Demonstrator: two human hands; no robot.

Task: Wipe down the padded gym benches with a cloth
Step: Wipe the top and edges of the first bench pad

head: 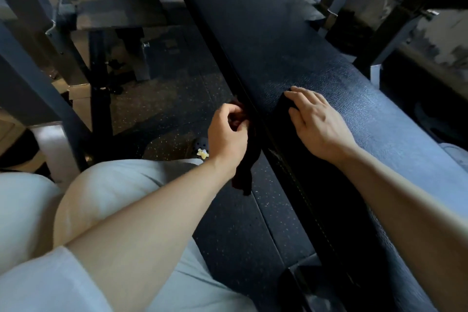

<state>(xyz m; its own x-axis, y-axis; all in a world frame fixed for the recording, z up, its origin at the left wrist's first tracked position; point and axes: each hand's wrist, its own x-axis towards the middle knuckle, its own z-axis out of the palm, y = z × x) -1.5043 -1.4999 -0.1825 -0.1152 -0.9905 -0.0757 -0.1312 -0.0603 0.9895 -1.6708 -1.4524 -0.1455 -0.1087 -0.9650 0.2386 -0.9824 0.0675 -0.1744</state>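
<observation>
One padded bench [291, 58], one dark cloth [247, 172], two hands: left hand [228, 134], right hand [316, 121].

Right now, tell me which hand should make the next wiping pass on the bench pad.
Left, probably. The left hand already grips the dark cloth, beside the bench pad edge. The right hand rests flat on the pad, holding nothing.

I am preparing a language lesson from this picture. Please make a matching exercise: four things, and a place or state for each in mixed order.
Things:
1. left hand
2. right hand
3. dark red cloth
4. black textured padded bench

States:
a. hangs down beside the bench edge
b. rests flat on the padding
c. grips the cloth
d. stretches away from the person

Pairs: 1-c, 2-b, 3-a, 4-d
</observation>
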